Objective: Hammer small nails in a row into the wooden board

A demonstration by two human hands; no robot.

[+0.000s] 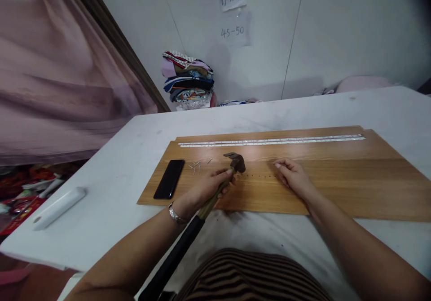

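My left hand (pixel 215 185) is closed round the upper handle of a claw hammer (pixel 210 204), just below its metal head. The black grip slants down toward my body. My right hand (pixel 294 177) rests low over the wooden board (pixel 353 179), fingers curled with the thumb against them; whatever they may pinch is hidden or too small to make out. Between the hands runs a row of small dark dots (pixel 261 176) in the board, possibly nail heads or holes. Several loose nails (pixel 195 167) lie left of the hammer head.
A black phone (pixel 169 179) lies at the board's left end. Two measuring strips (pixel 269 142) run along its far side. The board rests on a white table (pixel 114 170), with a white oblong object (pixel 59 208) at left. Folded clothes (pixel 188 78) are stacked behind the table.
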